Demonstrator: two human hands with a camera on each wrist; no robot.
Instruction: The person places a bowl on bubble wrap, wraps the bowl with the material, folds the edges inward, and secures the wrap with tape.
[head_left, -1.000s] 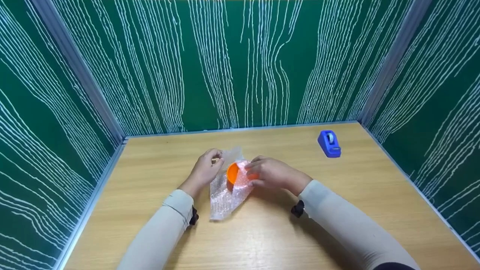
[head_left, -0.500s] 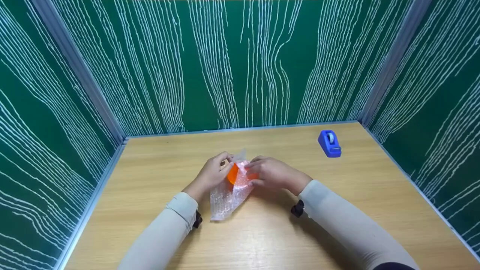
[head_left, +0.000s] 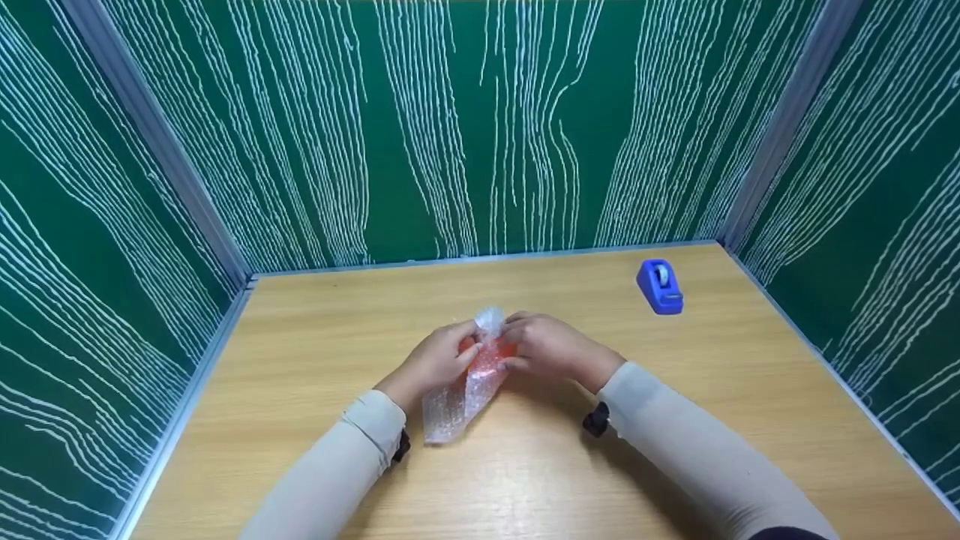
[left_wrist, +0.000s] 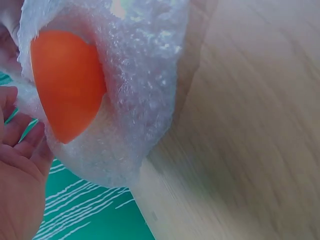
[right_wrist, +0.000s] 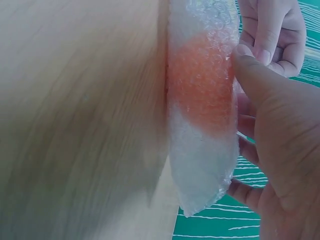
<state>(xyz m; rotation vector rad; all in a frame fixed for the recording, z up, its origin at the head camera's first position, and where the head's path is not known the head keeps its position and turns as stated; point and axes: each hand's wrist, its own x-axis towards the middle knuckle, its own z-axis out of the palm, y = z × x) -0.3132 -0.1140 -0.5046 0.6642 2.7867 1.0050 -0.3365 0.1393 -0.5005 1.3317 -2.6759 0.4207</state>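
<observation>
A sheet of clear bubble wrap is folded around an orange cup, near the middle of the wooden table. The cup's inside shows through the wrap's open side in the left wrist view; in the right wrist view the cup is seen only through the film. My left hand pinches the wrap's edge by the cup's left side. From the right, my right hand grips the wrapped cup, its thumb on the near face and its fingers behind. Both hands hide parts of the cup in the head view.
A blue tape dispenser with a roll of tape stands at the back right of the table. Green walls with white wavy lines enclose the table at the back and both sides.
My left hand has moved right, bringing the wrap's left part over the cup's opening, so less orange shows bare. My right hand has stayed in place.
</observation>
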